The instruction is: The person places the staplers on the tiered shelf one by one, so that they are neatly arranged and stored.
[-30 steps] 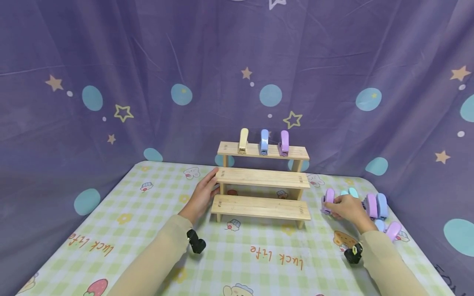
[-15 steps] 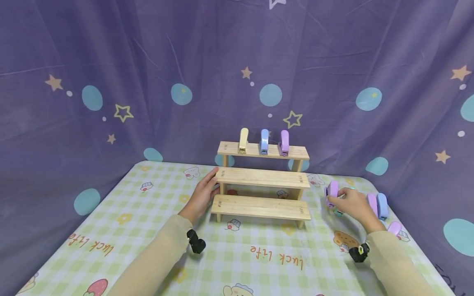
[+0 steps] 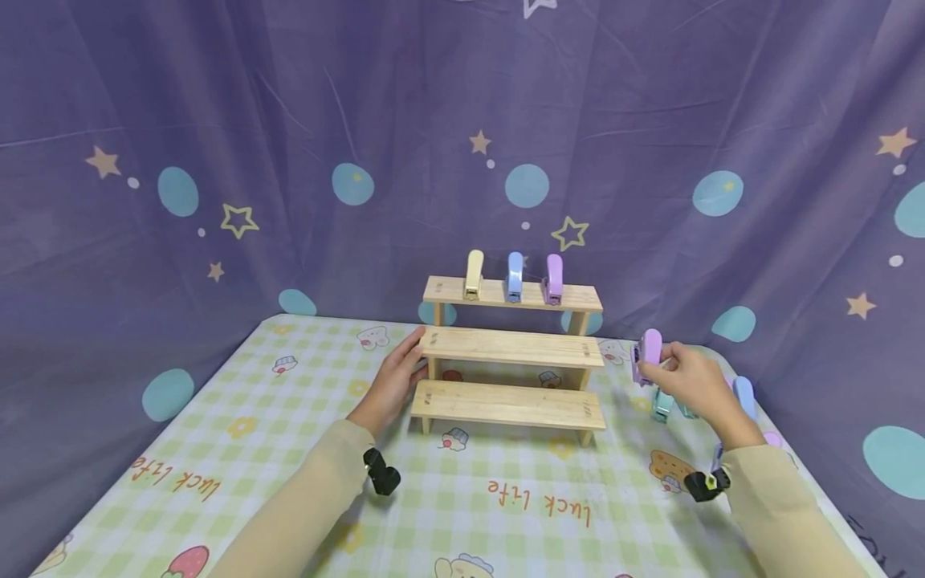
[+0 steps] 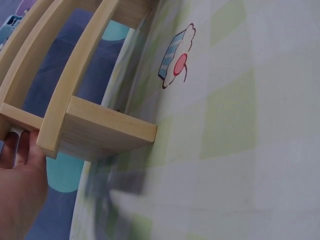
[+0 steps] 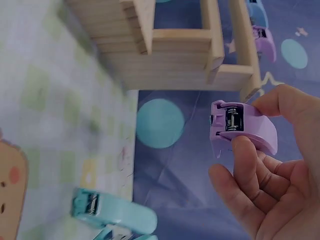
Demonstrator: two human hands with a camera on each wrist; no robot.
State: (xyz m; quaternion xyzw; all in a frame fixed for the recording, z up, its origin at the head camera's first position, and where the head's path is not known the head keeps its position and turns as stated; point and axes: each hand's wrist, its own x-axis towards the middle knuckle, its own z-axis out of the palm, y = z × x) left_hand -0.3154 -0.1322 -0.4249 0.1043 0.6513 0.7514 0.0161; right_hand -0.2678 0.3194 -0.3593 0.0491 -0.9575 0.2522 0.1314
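Note:
My right hand (image 3: 695, 389) pinches a purple stapler (image 3: 648, 355) between thumb and fingers, raised above the table to the right of the shelf. In the right wrist view, the held purple stapler (image 5: 245, 126) shows its dark metal part toward the shelf. My left hand (image 3: 393, 377) rests against the left end of the three-tier wooden shelf (image 3: 511, 345), its fingers touching near the middle tier. The left wrist view shows these fingers (image 4: 24, 152) fairly straight at the wood. On the top tier stand a yellow stapler (image 3: 473, 275), a blue stapler (image 3: 514, 277) and another purple stapler (image 3: 553, 279).
Below my right hand stands a teal stapler (image 3: 661, 405), with another teal one partly hidden beside it. A blue stapler (image 3: 744, 396) and other purple ones lie farther right, partly covered by my arm. A checked cloth (image 3: 289, 482) covers the table; a purple curtain (image 3: 253, 120) hangs behind.
My right hand has lifted the purple stapler off the table, up and slightly to the right, uncovering the teal staplers. My left hand and the shelf stay in place.

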